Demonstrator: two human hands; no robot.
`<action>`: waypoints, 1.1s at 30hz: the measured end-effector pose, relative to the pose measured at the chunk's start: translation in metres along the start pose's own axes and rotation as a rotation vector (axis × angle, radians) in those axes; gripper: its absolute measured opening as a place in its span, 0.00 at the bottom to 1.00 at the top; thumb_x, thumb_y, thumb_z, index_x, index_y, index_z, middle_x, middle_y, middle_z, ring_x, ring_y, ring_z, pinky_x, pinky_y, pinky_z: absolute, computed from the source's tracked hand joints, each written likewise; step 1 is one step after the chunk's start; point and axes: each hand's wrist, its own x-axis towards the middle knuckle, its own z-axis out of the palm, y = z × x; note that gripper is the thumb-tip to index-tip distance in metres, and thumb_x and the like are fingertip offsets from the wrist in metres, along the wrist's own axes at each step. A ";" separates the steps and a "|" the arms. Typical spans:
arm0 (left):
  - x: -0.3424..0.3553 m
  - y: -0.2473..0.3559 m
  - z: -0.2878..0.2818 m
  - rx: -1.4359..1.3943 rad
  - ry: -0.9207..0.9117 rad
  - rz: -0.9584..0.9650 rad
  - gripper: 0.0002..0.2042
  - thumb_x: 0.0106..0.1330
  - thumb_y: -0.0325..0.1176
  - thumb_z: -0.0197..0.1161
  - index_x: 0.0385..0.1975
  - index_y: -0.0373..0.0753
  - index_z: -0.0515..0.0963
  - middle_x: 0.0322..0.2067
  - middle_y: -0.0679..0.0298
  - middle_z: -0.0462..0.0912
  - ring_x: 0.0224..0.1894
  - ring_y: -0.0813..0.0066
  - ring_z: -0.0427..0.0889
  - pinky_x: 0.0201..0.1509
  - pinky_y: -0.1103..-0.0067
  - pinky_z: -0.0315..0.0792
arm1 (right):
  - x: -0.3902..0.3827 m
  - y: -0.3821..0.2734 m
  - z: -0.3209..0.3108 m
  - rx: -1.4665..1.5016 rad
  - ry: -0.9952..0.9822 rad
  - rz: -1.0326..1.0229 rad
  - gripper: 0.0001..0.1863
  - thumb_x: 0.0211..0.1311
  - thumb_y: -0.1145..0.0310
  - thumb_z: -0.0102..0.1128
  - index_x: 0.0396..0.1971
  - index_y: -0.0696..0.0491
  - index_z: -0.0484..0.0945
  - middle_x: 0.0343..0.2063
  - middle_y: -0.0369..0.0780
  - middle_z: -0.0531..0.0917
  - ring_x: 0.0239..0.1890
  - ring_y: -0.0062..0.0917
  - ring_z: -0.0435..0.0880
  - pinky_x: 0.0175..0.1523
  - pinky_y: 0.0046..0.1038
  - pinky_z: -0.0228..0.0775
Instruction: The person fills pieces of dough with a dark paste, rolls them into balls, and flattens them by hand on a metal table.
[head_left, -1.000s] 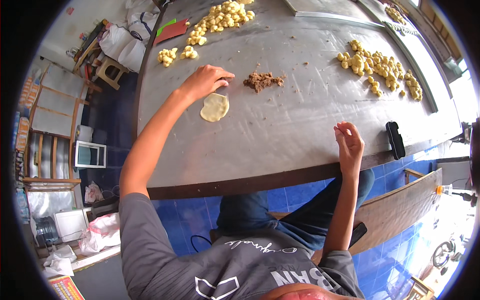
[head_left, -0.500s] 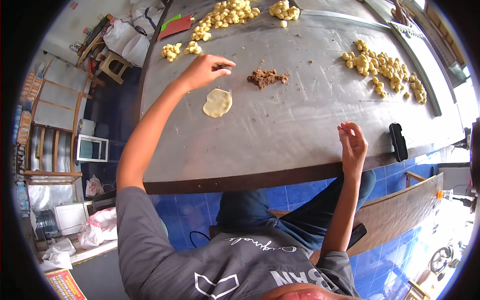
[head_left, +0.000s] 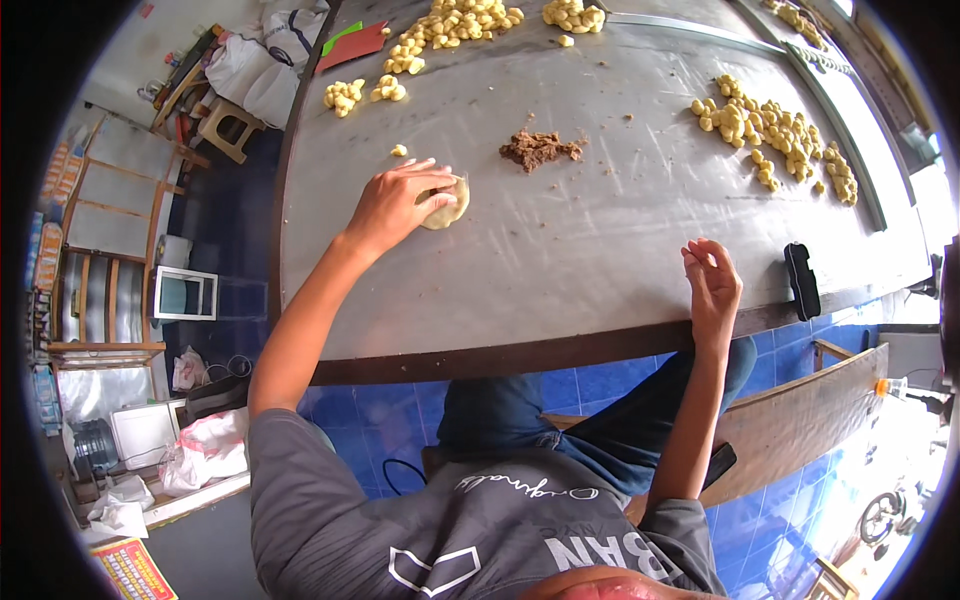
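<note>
My left hand reaches over a flat, pale yellow dough disc on the metal table. Its fingers and thumb are apart and touch the dough, covering the left part of the disc. Just above this hand lies a small dough ball. To the right of the disc sits a crumbly brown heap of filling. My right hand rests near the table's front edge at the right. Its fingers are curled with the tips close together, and nothing shows between them.
Piles of dough balls lie at the far left, far middle and right. A red sheet is at the far left edge. A black case stands at the front right. A metal bar crosses the far side.
My left hand has moved down from above the dough disc onto it. The small dough ball now shows where that hand was. My right hand stays nearly in place.
</note>
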 end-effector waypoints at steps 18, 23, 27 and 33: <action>-0.036 0.004 0.009 0.171 -0.087 0.039 0.34 0.70 0.58 0.46 0.72 0.48 0.52 0.71 0.66 0.55 0.73 0.56 0.49 0.73 0.50 0.36 | 0.001 0.005 -0.003 -0.114 -0.014 0.040 0.14 0.65 0.79 0.56 0.50 0.62 0.74 0.45 0.46 0.82 0.50 0.26 0.81 0.56 0.24 0.70; -0.032 -0.008 -0.003 0.201 -0.021 0.040 0.35 0.69 0.61 0.44 0.71 0.48 0.55 0.72 0.64 0.53 0.74 0.53 0.46 0.73 0.49 0.32 | 0.002 0.007 -0.004 -0.147 -0.017 0.028 0.14 0.65 0.79 0.56 0.51 0.61 0.73 0.46 0.47 0.81 0.50 0.26 0.81 0.55 0.23 0.70; -0.034 -0.016 0.000 0.275 -0.009 0.024 0.35 0.69 0.64 0.41 0.69 0.47 0.60 0.72 0.62 0.52 0.74 0.50 0.44 0.73 0.47 0.32 | 0.003 0.007 -0.006 -0.150 -0.019 0.023 0.14 0.66 0.78 0.56 0.51 0.61 0.73 0.47 0.45 0.81 0.51 0.27 0.80 0.56 0.25 0.70; -0.013 -0.048 -0.012 0.065 0.261 -0.020 0.16 0.70 0.40 0.56 0.55 0.48 0.77 0.54 0.65 0.78 0.64 0.57 0.66 0.67 0.67 0.60 | 0.011 0.001 0.015 -0.063 -0.037 -0.027 0.12 0.65 0.79 0.56 0.48 0.62 0.75 0.46 0.42 0.80 0.51 0.25 0.79 0.57 0.27 0.71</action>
